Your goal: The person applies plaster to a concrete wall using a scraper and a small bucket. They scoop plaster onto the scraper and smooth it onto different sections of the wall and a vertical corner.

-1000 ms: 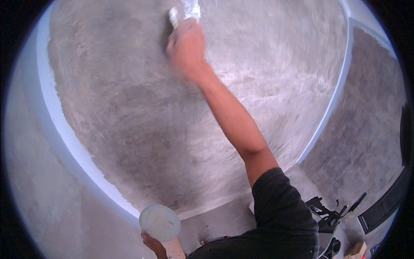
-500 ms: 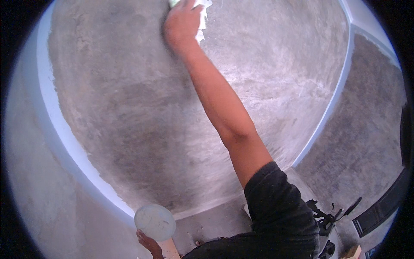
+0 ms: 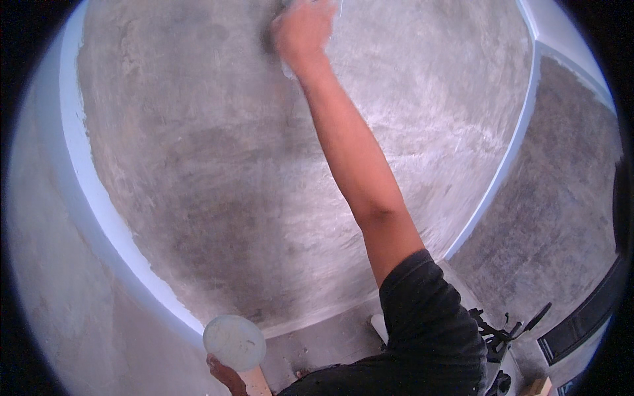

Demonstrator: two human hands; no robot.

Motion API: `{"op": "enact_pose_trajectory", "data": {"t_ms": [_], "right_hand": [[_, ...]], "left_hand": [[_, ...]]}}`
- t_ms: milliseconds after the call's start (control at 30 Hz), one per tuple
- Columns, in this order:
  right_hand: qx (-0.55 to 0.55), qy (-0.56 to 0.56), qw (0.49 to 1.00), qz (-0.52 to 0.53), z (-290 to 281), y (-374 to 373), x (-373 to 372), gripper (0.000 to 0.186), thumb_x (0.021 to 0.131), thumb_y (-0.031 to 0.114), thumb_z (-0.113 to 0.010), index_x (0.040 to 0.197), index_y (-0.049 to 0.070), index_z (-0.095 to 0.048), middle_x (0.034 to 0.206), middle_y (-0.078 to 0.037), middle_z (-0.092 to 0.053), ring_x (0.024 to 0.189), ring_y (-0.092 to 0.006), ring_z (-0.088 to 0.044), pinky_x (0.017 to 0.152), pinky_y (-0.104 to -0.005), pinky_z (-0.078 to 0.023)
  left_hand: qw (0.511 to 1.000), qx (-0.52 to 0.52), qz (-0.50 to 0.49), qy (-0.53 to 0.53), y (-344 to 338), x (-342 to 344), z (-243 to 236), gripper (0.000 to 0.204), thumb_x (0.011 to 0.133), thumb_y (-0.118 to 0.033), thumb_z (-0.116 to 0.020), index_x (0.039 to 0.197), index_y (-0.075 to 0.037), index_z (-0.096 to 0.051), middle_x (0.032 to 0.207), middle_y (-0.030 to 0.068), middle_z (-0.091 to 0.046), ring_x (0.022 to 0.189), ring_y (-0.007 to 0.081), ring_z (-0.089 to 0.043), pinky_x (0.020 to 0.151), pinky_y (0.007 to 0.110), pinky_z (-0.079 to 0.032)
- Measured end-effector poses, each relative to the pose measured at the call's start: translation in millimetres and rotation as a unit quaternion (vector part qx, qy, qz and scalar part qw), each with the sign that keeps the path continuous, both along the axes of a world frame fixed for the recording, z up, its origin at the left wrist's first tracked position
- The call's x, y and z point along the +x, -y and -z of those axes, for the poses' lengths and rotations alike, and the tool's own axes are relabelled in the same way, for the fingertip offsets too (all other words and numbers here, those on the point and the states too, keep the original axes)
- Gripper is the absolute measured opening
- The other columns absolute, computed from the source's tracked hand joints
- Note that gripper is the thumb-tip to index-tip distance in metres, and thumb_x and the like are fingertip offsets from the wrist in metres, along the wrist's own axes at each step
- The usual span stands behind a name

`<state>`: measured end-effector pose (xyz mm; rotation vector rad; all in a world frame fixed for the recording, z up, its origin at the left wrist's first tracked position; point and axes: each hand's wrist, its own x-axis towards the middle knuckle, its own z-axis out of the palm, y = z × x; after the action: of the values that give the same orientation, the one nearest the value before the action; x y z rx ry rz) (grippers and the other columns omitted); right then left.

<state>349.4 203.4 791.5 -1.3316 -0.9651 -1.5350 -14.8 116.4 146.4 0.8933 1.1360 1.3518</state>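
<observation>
My right arm stretches up across a mottled grey wall (image 3: 218,152). At the top edge of the picture my right hand (image 3: 305,36) is closed against the wall, partly blurred. A thin pale flat thing (image 3: 288,70) shows just below its wrist side; most of it is hidden, so I cannot make out its kind. Low on the left, my left hand (image 3: 226,375) grips the rim of a pale grey round container (image 3: 234,343). A few darker marks show on its surface.
Pale blue-white bands (image 3: 99,191) border the wall at left and right. At the lower right stand a black object with handle-like bars (image 3: 498,333), a dark frame (image 3: 581,310) and a wooden piece (image 3: 538,387). A light wooden strip (image 3: 257,381) lies beside the container.
My right hand has shifted right and slightly up along the wall. The ragged white patch beside it has mostly gone from sight. My left hand and the container have barely moved.
</observation>
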Motion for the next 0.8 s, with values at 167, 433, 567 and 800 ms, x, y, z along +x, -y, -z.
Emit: {"op": "enact_pose_trajectory", "data": {"t_ms": [167,433,567,800], "right_hand": [[0.001,0.007,0.998,0.068,-46,-42,38,0.034,0.085,0.008,-0.044,0.112,-0.007,-0.056,0.116,-0.026,-0.056,0.111,-0.0394,-0.049,0.097,-0.0445,-0.038],[-0.080,0.022,0.973,0.216,-80,-23,21,0.033,0.088,0.019,-0.046,0.105,-0.003,-0.064,0.114,-0.019,-0.061,0.114,-0.0357,-0.051,0.098,-0.0488,-0.035],[0.009,0.064,0.980,0.191,-86,-47,10,0.031,0.087,0.021,-0.048,0.101,0.000,-0.066,0.112,-0.019,-0.062,0.112,-0.0343,-0.054,0.097,-0.0488,-0.037],[-0.017,0.156,0.985,0.073,-112,-29,20,0.029,0.082,0.019,-0.054,0.099,-0.002,-0.065,0.099,-0.022,-0.065,0.092,-0.0374,-0.062,0.085,-0.0468,-0.046]], "left_hand": [[1.000,0.001,0.009,0.025,-1,11,-4,0.056,0.098,-0.045,-0.041,0.124,0.005,-0.047,0.117,0.0201,-0.055,0.103,0.0301,-0.058,0.089,0.041,-0.048],[1.000,-0.011,0.011,0.014,3,19,-14,0.058,0.098,-0.047,-0.039,0.125,0.004,-0.048,0.119,0.0192,-0.055,0.105,0.0300,-0.057,0.090,0.042,-0.047],[0.999,0.022,-0.022,0.015,-3,12,9,0.057,0.098,-0.046,-0.039,0.123,0.004,-0.049,0.116,0.0186,-0.056,0.102,0.0293,-0.058,0.087,0.042,-0.048],[0.999,0.020,-0.037,-0.030,-27,-12,70,0.058,0.097,-0.046,-0.038,0.123,0.004,-0.049,0.117,0.0174,-0.057,0.100,0.0281,-0.057,0.086,0.042,-0.048]]}}
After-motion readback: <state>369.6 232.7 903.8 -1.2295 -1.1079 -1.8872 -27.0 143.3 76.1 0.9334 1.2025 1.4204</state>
